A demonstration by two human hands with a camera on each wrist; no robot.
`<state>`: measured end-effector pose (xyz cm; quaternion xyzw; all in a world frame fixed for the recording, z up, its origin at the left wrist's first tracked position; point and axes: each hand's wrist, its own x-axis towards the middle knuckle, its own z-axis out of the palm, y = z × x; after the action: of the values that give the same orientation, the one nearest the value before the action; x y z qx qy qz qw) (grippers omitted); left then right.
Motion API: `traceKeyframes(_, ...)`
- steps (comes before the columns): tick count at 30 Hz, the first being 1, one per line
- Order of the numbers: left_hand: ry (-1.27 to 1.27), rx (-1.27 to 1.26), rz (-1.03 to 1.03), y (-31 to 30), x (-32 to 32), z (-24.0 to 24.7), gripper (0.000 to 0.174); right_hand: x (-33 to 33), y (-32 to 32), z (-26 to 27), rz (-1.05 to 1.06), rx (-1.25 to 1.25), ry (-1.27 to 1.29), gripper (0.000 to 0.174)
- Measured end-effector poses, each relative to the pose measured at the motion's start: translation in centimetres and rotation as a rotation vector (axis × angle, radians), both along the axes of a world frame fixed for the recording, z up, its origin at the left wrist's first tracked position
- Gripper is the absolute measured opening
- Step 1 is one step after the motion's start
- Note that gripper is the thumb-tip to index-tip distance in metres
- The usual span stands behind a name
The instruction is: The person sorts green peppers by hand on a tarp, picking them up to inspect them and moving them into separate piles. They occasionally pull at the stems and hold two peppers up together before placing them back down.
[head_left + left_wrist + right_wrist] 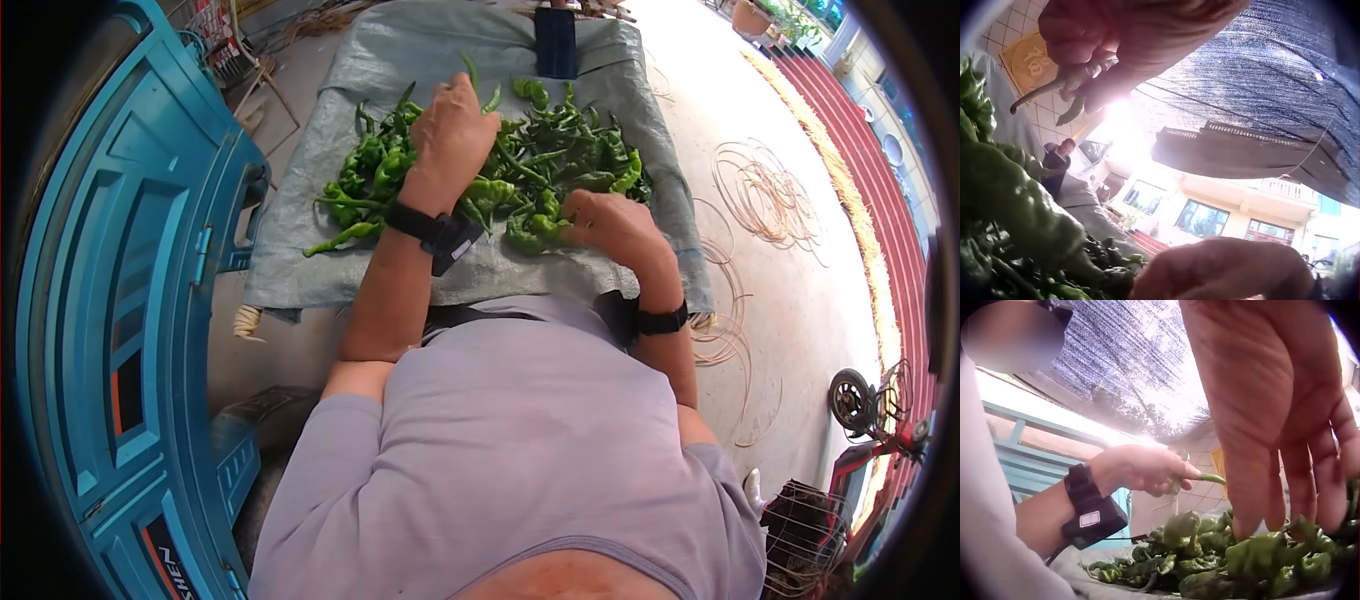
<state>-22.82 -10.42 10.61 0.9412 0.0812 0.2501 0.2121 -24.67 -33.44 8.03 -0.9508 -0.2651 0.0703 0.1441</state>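
Green peppers lie heaped on a grey-green woven sheet. My left hand, raised over the far middle of the heap, pinches a thin green pepper; in the left wrist view, this hand has stems or thin peppers sticking out of it. At the near right side of the heap is my right hand, its fingertips at a curled pepper. From the right wrist view, the right hand points down with fingers fairly straight, tips touching the peppers, not curled round one.
A dark blue object lies on the sheet's far edge. A blue metal panel stands at the left. Coils of thin cane lie on the floor at the right, with a wheeled vehicle beyond. Another person appears in the left wrist view.
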Motion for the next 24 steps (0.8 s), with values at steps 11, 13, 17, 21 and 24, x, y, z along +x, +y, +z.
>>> traceKeyframes(11, 0.147, -0.303, -0.656, -1.2, -1.1, 0.9, 0.045, 0.8, -1.5, 0.7, -0.037, 0.257, 0.072, 0.032)
traceKeyframes(13, 0.098, -0.287, -0.921, -2.2, -0.9, -0.8, 0.042, 0.8, -1.8, 0.7, -0.075, 0.480, 0.152, 0.034)
traceKeyframes(17, 0.100, -0.275, -0.997, -4.2, -1.2, -1.7, 0.044, 0.5, -1.4, 0.8, -0.006, 0.735, 0.207, 0.033)
traceKeyframes(21, -0.176, -0.190, -0.943, -3.9, -0.9, -1.7, 0.040, 0.7, -1.2, 0.4, -0.016, 0.933, 0.195, 0.031)
traceKeyframes(24, -0.173, -0.256, -0.849, -3.6, -2.3, 0.9, 0.036, 0.2, -1.2, 1.5, 0.025, 1.149, 0.218, 0.032)
